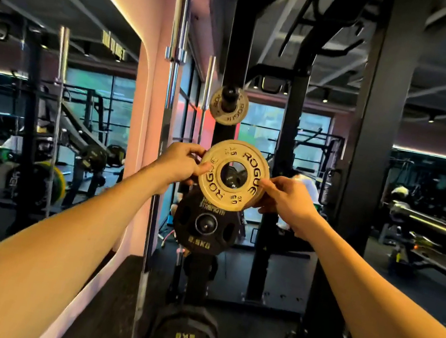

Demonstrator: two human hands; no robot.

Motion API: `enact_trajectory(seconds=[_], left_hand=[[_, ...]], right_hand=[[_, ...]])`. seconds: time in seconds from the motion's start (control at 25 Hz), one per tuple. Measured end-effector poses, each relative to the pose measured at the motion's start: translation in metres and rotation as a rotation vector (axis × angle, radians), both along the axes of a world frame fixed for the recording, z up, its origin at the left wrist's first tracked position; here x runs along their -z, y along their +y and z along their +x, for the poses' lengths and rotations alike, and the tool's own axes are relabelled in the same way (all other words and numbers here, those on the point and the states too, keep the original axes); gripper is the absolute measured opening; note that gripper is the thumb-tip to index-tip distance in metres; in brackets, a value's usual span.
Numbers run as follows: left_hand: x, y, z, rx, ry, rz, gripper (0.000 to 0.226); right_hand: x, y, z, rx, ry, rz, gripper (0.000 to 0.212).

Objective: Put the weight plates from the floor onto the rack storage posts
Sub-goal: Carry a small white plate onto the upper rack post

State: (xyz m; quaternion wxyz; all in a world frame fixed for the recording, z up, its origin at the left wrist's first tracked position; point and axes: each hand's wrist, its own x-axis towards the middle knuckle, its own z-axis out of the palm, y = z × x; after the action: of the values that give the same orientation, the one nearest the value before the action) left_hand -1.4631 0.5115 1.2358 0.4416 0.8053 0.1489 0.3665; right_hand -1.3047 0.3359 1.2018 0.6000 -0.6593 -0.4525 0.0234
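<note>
Both hands grip one tan weight plate (234, 175) by its rim — left hand (180, 163), right hand (287, 200) — held upright before the black rack upright (238, 52), above a black plate (204, 225).

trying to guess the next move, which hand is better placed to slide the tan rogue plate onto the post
Neither clearly: both share the job. The left hand pinches the tan plate at its left rim, the right hand at its right rim, and the post end shows through the plate's hole. Pushing evenly with both seems likeliest.
</note>
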Motion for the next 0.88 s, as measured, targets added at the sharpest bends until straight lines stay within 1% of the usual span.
enact_trajectory(seconds=[0.16,0.32,0.44,0.64,0.88], left_hand=[[-0.057,-0.006,0.004,-0.042,-0.095,0.053,0.026],[-0.097,-0.006,0.007,-0.084,-0.175,0.111,0.028],[-0.123,0.004,0.010,-0.116,-0.221,0.157,0.024],[-0.145,0.036,0.029,-0.149,-0.277,0.186,0.024],[-0.162,0.091,0.068,-0.131,-0.294,0.211,0.010]], right_hand=[[-0.057,0.000,0.009,0.029,-0.057,0.050,0.024],[-0.101,0.001,0.013,-0.006,-0.099,0.065,0.026],[-0.131,0.013,0.015,-0.012,-0.122,0.070,0.026],[-0.156,0.047,0.023,0.013,-0.138,0.087,0.023],[-0.171,0.101,0.050,0.043,-0.085,0.122,0.024]])
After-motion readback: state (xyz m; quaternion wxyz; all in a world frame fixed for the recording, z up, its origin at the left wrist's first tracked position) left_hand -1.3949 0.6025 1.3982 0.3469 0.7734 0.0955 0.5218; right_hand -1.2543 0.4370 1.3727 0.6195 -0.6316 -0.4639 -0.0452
